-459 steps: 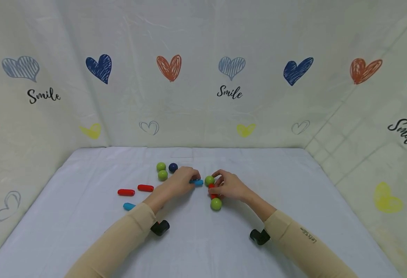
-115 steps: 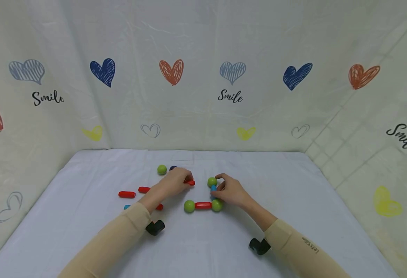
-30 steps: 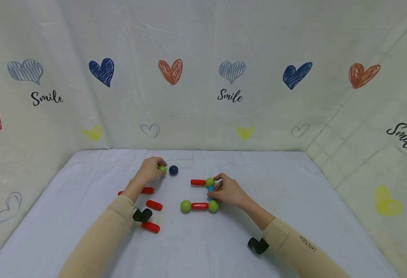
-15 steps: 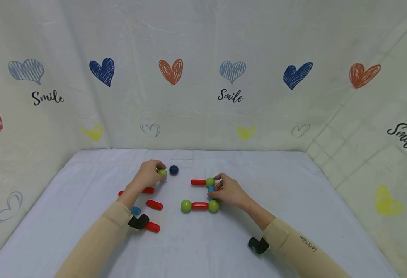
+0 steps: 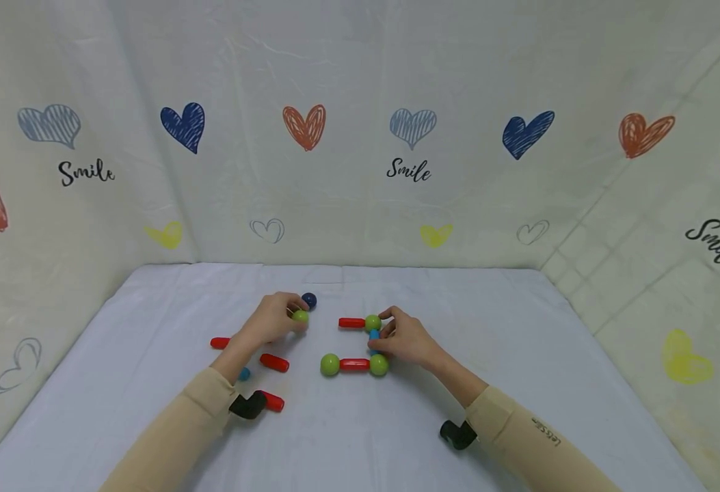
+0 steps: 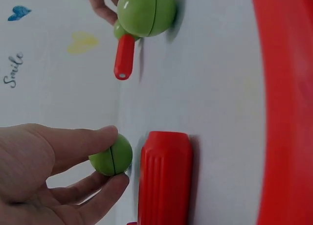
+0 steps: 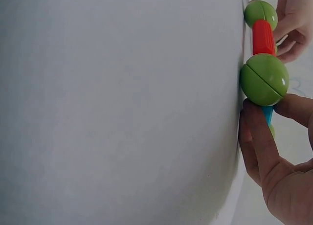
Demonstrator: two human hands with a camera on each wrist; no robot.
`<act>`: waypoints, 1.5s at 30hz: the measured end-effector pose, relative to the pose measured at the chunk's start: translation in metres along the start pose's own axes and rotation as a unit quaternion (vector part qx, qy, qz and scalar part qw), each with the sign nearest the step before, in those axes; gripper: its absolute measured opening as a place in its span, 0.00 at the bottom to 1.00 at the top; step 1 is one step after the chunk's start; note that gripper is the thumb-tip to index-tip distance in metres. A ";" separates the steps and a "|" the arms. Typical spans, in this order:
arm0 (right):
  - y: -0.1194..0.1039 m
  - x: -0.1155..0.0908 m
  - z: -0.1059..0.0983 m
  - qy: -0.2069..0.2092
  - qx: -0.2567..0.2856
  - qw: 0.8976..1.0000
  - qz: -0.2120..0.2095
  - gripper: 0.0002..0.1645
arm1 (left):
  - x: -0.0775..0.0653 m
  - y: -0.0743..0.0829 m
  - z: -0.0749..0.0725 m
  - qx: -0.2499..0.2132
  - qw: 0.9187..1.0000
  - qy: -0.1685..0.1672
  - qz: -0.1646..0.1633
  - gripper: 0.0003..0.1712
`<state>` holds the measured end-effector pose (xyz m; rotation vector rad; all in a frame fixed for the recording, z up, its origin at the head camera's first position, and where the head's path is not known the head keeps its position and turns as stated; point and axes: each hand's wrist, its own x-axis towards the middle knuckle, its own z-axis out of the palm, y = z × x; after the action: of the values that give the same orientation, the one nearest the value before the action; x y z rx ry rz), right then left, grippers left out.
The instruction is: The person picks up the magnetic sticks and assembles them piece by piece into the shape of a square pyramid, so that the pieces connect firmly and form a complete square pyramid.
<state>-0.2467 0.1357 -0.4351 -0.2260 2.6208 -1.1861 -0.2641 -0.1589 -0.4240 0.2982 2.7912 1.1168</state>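
Between thumb and fingers my left hand [image 5: 273,318] pinches a green ball [image 6: 111,155], just in front of a dark blue ball [image 5: 310,300]. My right hand [image 5: 405,336] holds a blue rod [image 5: 374,335], which joins a far green ball [image 5: 372,322] to a near green ball [image 5: 379,365]. From the far ball a red rod [image 5: 351,322] points left, its outer end bare. Another red rod [image 5: 355,365] runs left from the near ball to a third green ball [image 5: 330,364]. Together these parts form a U shape that opens to the left.
Loose pieces lie around my left forearm: a red rod [image 5: 275,362], another red rod [image 5: 271,401] nearer me, one red rod [image 5: 219,343] farther left and a partly hidden blue rod [image 5: 245,374]. A white cloth [image 5: 458,307] covers the table. A printed curtain [image 5: 347,191] hangs behind it.
The left hand has picked up the last loose green ball and carried it right and toward me. Earlier, the red rod joined the far ball. The right hand stays on the blue rod.
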 end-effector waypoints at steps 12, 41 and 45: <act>0.002 -0.001 -0.001 0.000 0.013 1.000 -0.002 0.36 | 0.002 0.017 0.013 -0.003 0.999 -0.022 0.023 0.20; 0.002 0.000 0.000 -0.001 0.002 1.000 -0.001 0.36 | 0.014 0.035 0.031 0.001 0.998 -0.038 0.051 0.20; 0.001 0.000 0.000 -0.002 0.005 1.000 -0.002 0.36 | 0.014 0.032 0.029 0.004 0.998 -0.036 0.045 0.21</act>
<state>-0.2466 0.1368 -0.4356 -0.2304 2.6125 -1.1984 -0.2679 -0.1138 -0.4229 0.4596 2.7452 1.0905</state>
